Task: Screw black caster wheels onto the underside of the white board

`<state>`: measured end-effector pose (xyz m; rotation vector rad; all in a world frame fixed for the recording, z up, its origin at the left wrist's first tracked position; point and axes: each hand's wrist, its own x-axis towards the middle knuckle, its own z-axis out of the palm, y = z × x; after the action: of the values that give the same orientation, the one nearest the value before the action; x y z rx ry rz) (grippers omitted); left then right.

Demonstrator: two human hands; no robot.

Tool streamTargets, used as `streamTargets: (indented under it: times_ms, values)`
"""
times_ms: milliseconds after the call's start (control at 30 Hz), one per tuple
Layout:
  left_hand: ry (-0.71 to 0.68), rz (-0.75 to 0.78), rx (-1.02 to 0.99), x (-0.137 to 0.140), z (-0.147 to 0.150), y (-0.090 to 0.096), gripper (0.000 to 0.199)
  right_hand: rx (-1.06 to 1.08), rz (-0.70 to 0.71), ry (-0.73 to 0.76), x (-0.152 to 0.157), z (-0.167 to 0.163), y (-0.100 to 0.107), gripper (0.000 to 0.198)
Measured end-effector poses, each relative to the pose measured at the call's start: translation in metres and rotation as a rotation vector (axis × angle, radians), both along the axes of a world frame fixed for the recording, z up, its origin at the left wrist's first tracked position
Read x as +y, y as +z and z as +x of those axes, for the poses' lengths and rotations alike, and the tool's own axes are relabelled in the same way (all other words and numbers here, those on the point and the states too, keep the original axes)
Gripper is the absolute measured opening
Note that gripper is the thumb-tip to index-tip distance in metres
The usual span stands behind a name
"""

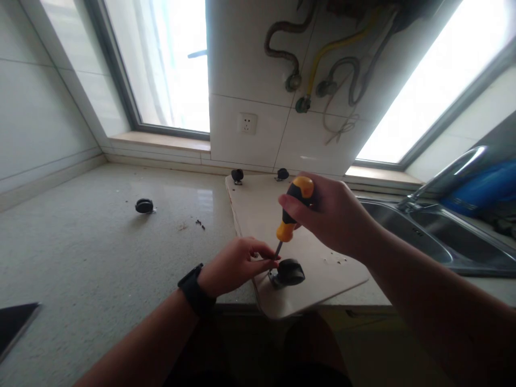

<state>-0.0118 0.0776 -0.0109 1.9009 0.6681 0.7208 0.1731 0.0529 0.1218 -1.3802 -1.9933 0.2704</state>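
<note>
My right hand (330, 212) is wrapped round the yellow and black handle of a screwdriver (285, 230), its shaft slanting down to the left. The thumb and fingers of my left hand (242, 263) pinch together at the shaft's lower end; whether a screw is between them is hidden. Just beside the tip, a black caster wheel (291, 272) with a metal plate sits at the near corner of a pale board (266, 207). Two more casters, one at the far left corner (237, 176) and another (282, 174) to its right, stand on the board's far end.
A loose caster (144, 206) and small dark screws (200, 224) lie on the speckled countertop (100, 258) to the left. At right is a steel sink (419, 236) with a faucet (447, 174). Pipes (318, 59) and a socket (247, 123) are on the tiled wall. The board overhangs the counter's front edge.
</note>
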Motion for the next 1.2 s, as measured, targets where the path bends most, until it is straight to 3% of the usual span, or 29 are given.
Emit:
streamTargets:
  times_ms: [1200]
  values:
    - [-0.007, 0.022, 0.027, -0.0053, -0.001, 0.0004, 0.02, -0.057, -0.027, 0.035, -0.0009, -0.0035, 0.0027, 0.039]
